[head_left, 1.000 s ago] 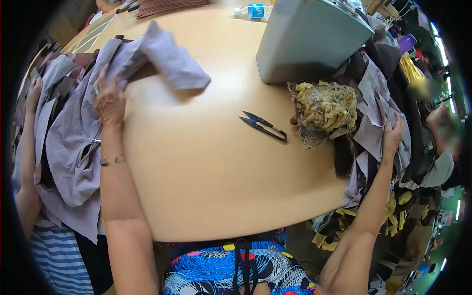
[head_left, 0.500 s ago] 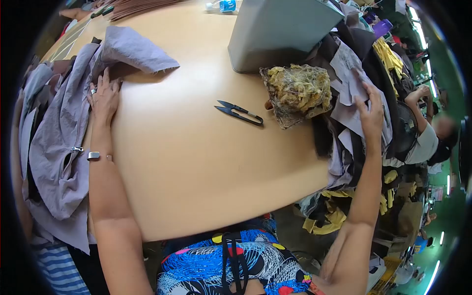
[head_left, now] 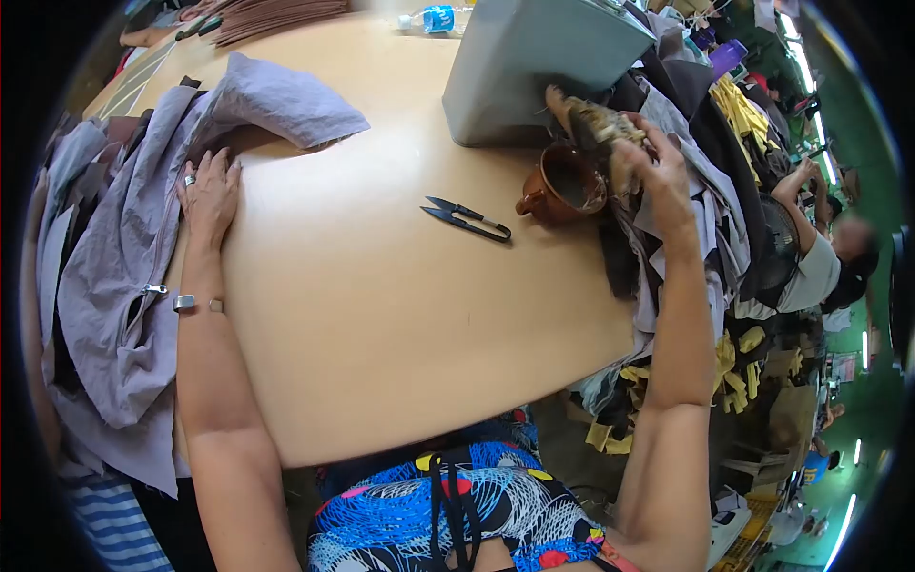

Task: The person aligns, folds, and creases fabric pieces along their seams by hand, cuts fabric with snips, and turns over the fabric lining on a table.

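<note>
My left hand (head_left: 210, 198) lies flat on the table (head_left: 381, 334), fingers stretched out beside a lilac garment piece with a zipper (head_left: 110, 276). My right hand (head_left: 662, 186) grips a ragged yellow-brown bundle (head_left: 600, 122), blurred by motion and tilted up on its edge; it looks like matted cloth or fibre. Just below the bundle stands a brown mug (head_left: 543, 195), its mouth uncovered and its handle to the left; what is inside cannot be made out. Black thread snips (head_left: 467, 221) rest on the table between my hands, touched by neither.
A tall grey metal container (head_left: 524, 76) stands behind the mug. Cut grey and dark cloth pieces (head_left: 705, 219) are heaped along the right edge. A plastic bottle (head_left: 438, 19) and a brown stack (head_left: 276, 17) lie at the far side. Another person (head_left: 815, 272) sits at right.
My right hand has moved left from the cloth heap and taken hold of the bundle, lifting it off the mug, which now shows. My left hand has stayed nearly in place.
</note>
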Motion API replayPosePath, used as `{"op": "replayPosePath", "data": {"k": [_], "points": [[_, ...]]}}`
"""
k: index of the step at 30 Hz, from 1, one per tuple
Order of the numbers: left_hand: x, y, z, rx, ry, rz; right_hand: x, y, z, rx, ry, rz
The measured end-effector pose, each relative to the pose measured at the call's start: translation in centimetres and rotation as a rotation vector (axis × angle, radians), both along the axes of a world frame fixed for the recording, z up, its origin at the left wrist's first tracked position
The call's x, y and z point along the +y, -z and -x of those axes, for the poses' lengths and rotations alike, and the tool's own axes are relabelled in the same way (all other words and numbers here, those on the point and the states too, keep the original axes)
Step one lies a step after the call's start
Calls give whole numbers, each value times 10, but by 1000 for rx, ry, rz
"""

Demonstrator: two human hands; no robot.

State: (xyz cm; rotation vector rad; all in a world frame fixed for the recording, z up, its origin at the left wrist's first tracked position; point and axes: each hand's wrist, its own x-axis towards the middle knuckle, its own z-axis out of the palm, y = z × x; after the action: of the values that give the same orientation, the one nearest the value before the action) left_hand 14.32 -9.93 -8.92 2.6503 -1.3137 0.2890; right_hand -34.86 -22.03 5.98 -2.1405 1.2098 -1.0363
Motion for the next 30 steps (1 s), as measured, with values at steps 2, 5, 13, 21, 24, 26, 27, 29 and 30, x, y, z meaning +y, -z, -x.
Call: {"op": "replayPosePath", "data": {"k": [2,5,13,21,24,26,27,29,30], "points": [[-1,2,-1,-1,2,-2,-7,-3,11,-96,-27,-130],[-1,0,0,5,5,-4,-13,-6,22,-151,-46,-176],[1,3,-6,-12,27,12,10,-47,30,-219,-168,-42],[4,10,-19,-94,189,324,35,-38,52,-390,-315,-80],[2,-33,35,-272,296,591,30,-23,57,-410,-414,-75],[-5,-58,87,-132,668,734,28,-14,57,-425,-433,-66],[-13,-61,118,-77,836,733,28,-11,55,-428,-427,-55],[-18,-68,195,329,991,516,36,-11,50,-406,-301,-42],[-24,-64,225,328,1004,393,40,-10,48,-395,-238,-39]]}}
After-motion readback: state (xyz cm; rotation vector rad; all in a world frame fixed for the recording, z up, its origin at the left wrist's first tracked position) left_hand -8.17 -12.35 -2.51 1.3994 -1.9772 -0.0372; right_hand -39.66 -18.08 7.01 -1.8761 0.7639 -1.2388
